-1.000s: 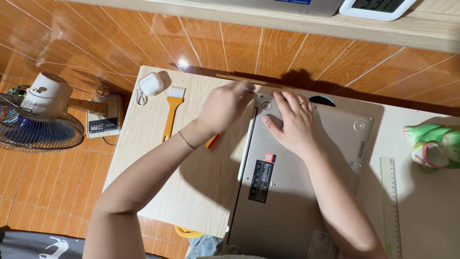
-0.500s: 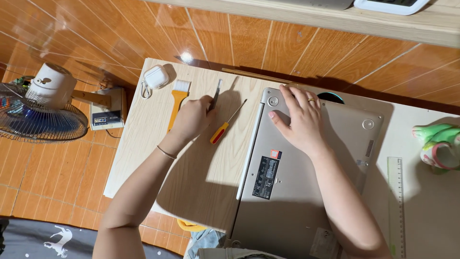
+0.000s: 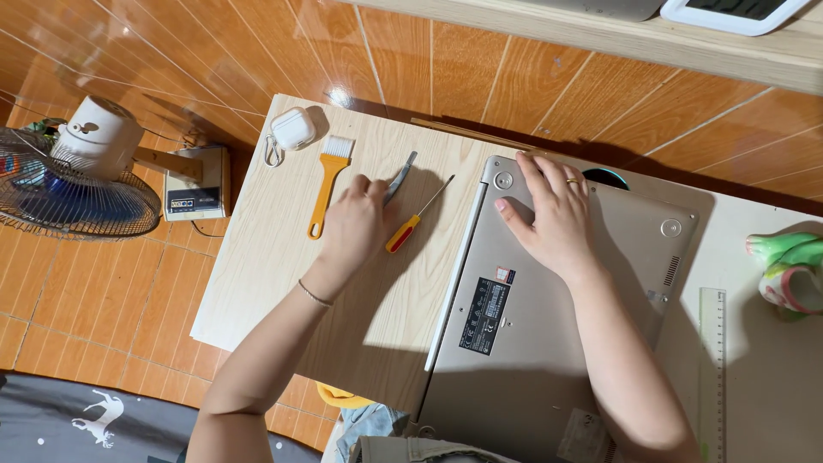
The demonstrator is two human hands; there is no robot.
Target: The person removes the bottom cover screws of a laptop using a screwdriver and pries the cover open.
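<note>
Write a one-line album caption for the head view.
Left hand on grey tweezers beside a red screwdriver; right hand flat on an upturned silver laptop.

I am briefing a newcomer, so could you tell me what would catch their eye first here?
The silver laptop lying upside down on the pale wooden table, with the right hand flat on it. Left of it, the left hand touches grey tweezers, between an orange brush and a red-and-yellow screwdriver.

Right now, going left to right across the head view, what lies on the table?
White earbud case → orange-handled brush → left hand → red-and-yellow screwdriver → upturned silver laptop → clear plastic ruler
</note>
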